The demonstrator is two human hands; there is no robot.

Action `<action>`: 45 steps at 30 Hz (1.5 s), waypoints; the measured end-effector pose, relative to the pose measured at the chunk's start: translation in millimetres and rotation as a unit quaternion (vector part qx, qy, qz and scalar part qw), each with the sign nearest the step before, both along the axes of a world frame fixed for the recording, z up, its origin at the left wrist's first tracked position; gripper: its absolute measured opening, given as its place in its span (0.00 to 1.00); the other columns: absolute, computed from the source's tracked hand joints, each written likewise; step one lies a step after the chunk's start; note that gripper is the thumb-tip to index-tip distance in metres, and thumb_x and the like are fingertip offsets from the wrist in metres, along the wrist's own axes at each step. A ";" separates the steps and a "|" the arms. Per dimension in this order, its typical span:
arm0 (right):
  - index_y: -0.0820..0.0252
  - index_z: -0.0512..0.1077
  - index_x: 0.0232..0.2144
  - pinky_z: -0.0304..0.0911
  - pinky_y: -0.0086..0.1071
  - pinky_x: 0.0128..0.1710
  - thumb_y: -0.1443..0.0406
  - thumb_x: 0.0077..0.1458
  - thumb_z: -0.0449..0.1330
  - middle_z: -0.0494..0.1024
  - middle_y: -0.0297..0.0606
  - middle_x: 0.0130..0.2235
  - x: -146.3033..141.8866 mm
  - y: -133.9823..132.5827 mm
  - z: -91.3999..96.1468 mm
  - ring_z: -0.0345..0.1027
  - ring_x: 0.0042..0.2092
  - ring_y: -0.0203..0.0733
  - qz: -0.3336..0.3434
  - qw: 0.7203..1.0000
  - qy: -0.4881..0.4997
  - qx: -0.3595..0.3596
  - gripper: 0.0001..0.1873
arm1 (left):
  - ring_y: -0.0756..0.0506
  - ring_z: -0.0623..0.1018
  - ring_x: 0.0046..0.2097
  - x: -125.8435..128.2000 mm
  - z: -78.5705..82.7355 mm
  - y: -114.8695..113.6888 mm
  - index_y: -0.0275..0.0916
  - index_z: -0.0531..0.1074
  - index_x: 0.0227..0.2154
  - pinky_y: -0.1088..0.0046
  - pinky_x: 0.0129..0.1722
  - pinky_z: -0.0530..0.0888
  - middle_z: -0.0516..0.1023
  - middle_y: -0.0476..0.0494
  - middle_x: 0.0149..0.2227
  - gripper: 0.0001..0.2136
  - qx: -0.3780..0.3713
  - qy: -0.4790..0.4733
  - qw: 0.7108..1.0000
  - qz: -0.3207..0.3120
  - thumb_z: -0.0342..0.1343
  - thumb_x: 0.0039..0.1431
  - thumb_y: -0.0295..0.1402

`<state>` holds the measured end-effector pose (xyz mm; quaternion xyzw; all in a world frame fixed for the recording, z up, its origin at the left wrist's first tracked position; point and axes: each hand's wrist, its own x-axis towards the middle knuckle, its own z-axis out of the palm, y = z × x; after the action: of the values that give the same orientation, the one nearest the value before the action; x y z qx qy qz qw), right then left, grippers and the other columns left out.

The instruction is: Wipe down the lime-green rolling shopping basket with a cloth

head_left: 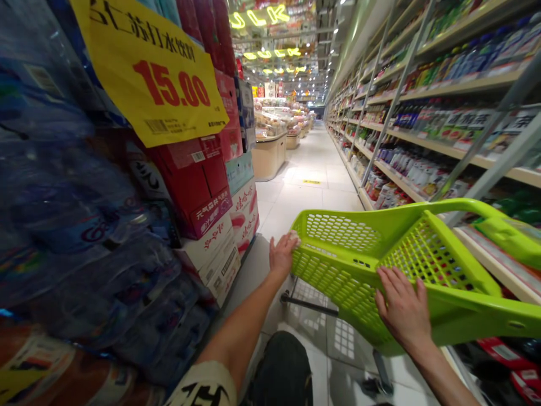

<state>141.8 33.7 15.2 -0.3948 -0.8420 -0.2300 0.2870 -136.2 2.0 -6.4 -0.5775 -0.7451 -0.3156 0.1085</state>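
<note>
A bright green plastic shopping cart [338, 231] stands at an angle before me, its basket a lattice of holes. At the basket's left end, my left hand [282, 252] is closed on the corner of the rim. Something small and whitish [295, 239] shows at those fingertips; its kind is unclear. My right hand [403, 307] grips the near side rim, fingers hooked over the top edge and thumb along the outside. Inside the basket, a slanted green flap [439, 254] shows toward the right; no goods are visible there.
Stacked drink cartons [207, 242] and wrapped bottles [97, 237] rise close on the left under a yellow price sign [169, 84]. Shelves of bottles [448, 124] line the right. Pale floor tiles [313, 163] run ahead past display counters [270, 155].
</note>
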 end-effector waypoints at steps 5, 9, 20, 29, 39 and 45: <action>0.66 0.63 0.50 0.41 0.52 0.55 0.65 0.51 0.48 0.70 0.48 0.48 -4.2 3.1 -7.5 0.56 0.54 0.51 -0.008 1.000 0.024 0.001 0.23 | 0.45 0.64 0.55 -4.2 -8.1 4.3 0.43 0.68 0.45 0.57 0.54 0.60 0.64 0.43 0.55 0.18 0.029 -0.035 0.999 0.011 0.43 0.54 0.21; 0.66 0.63 0.49 0.41 0.51 0.55 0.65 0.51 0.49 0.70 0.47 0.49 -4.2 1.2 -4.3 0.56 0.54 0.50 -0.024 0.999 0.016 -0.020 0.22 | 0.47 0.64 0.55 -2.2 -6.5 4.4 0.46 0.68 0.45 0.61 0.56 0.59 0.65 0.47 0.55 0.20 0.028 -0.001 0.996 -0.081 0.44 0.52 0.20; 0.67 0.63 0.49 0.38 0.48 0.57 0.66 0.51 0.49 0.68 0.45 0.52 -3.6 -7.0 7.2 0.53 0.56 0.48 -0.053 0.996 0.009 -0.075 0.23 | 0.50 0.63 0.56 42.1 0.4 14.0 0.40 0.71 0.41 0.69 0.57 0.59 0.66 0.45 0.54 0.17 0.086 -0.008 0.972 -0.220 0.43 0.53 0.19; 0.66 0.63 0.50 0.38 0.49 0.57 0.67 0.50 0.49 0.67 0.45 0.52 -5.7 -9.4 11.2 0.52 0.56 0.49 -0.054 0.994 0.019 -0.096 0.23 | 0.48 0.61 0.58 34.1 0.3 15.2 0.40 0.70 0.42 0.66 0.58 0.59 0.64 0.47 0.55 0.18 0.079 -0.058 0.982 -0.160 0.42 0.54 0.20; 0.69 0.63 0.49 0.38 0.47 0.57 0.67 0.50 0.50 0.67 0.46 0.52 -2.0 -10.1 10.3 0.52 0.56 0.50 -0.059 0.993 0.029 -0.099 0.23 | 0.48 0.63 0.56 19.4 -4.7 11.7 0.40 0.71 0.41 0.66 0.56 0.63 0.66 0.46 0.54 0.19 0.082 -0.081 0.991 -0.069 0.42 0.51 0.18; 0.69 0.63 0.50 0.39 0.47 0.57 0.67 0.50 0.49 0.66 0.46 0.53 -1.9 -10.2 11.5 0.51 0.57 0.50 -0.064 0.992 0.030 -0.106 0.23 | 0.49 0.61 0.57 45.1 -3.7 10.9 0.41 0.70 0.43 0.66 0.56 0.62 0.64 0.47 0.55 0.20 0.061 -0.039 0.974 -0.213 0.42 0.51 0.18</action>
<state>139.9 23.4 26.7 -0.4825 -0.8257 -0.1458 0.2531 -91.1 12.9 -10.1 -0.7021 -0.5883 -0.3988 0.0448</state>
